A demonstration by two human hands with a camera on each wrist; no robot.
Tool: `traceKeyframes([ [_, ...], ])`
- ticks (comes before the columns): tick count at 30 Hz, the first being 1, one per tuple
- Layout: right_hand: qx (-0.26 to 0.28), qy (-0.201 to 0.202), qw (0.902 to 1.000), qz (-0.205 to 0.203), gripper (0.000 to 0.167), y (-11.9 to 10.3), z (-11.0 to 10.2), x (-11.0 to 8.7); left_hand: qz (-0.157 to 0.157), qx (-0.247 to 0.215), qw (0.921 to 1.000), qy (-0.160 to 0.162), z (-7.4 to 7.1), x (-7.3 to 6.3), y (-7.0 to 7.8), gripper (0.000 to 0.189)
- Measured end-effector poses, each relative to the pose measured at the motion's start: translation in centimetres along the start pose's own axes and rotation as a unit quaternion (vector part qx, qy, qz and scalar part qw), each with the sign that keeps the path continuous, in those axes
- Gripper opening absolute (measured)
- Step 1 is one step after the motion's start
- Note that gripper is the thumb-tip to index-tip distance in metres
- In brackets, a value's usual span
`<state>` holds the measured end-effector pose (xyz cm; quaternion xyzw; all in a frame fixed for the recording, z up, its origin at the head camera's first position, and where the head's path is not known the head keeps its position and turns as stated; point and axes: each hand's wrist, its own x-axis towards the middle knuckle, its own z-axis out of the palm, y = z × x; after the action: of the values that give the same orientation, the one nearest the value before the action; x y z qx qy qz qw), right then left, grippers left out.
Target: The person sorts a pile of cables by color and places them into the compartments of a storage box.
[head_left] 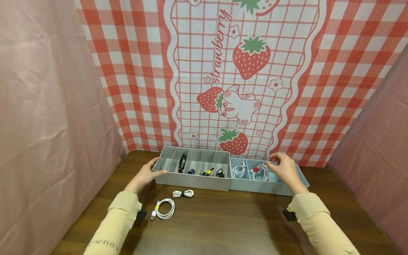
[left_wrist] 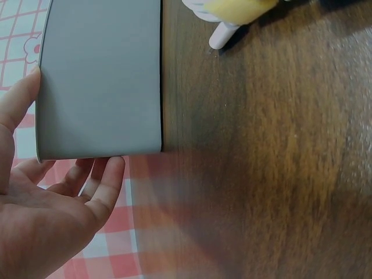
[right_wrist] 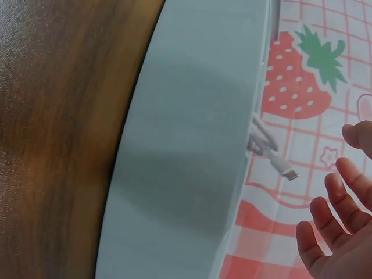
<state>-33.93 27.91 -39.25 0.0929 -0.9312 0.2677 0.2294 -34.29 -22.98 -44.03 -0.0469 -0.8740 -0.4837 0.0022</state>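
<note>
A long grey divided storage box (head_left: 194,181) stands at the back of the table, with its left end in my left hand (head_left: 147,174). The left wrist view shows the thumb on its rim and the fingers (left_wrist: 109,186) against its end wall. Over the light blue divided box (head_left: 259,186) hovers my right hand (head_left: 284,168), its fingers loosely bent and holding nothing. Below that hand, a white coiled cable with a red tie (head_left: 256,169) lies in a blue compartment. In the right wrist view a white cable plug (right_wrist: 285,168) sticks out past the blue rim.
Another white cable (head_left: 239,170) lies in the blue box. Dark cables (head_left: 220,173) sit in grey compartments. On the wooden table (head_left: 216,226) are a white cable with a black tie (head_left: 183,193) and one with a yellow tie (head_left: 165,209). A checked strawberry cloth (head_left: 204,120) hangs behind.
</note>
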Motion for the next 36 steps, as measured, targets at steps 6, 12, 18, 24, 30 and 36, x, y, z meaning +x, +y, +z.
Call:
traceKeyframes([
  [6, 0.002, -0.004, 1.0000, -0.001, 0.029, -0.7, -0.5, -0.1, 0.003, 0.005, 1.0000, -0.002, 0.0, 0.0, -0.1, 0.074],
  [12, 0.005, 0.004, 0.9999, -0.012, 0.030, -1.8, -1.1, -0.1, -0.003, 0.002, 1.0000, -0.006, -0.1, 0.0, 0.0, 0.076],
  [18, 0.004, 0.006, 0.9997, -0.025, 0.030, -2.9, -1.5, -0.2, 0.004, 0.006, 1.0000, -0.005, 0.0, 0.0, -0.1, 0.074],
  [24, 0.008, 0.003, 0.9995, -0.030, 0.029, -4.0, -1.8, -0.3, 0.012, 0.009, 0.9999, 0.001, 0.0, 0.0, -0.2, 0.073],
  [30, 0.005, 0.012, 0.9992, -0.038, 0.024, -5.3, -1.8, -0.5, 0.009, 0.009, 0.9999, 0.000, 0.0, 0.0, -0.1, 0.073],
  [36, 0.020, 0.018, 0.9985, -0.048, 0.022, -6.7, -1.7, -0.7, 0.005, 0.010, 0.9999, -0.001, -0.1, 0.0, -0.1, 0.077],
])
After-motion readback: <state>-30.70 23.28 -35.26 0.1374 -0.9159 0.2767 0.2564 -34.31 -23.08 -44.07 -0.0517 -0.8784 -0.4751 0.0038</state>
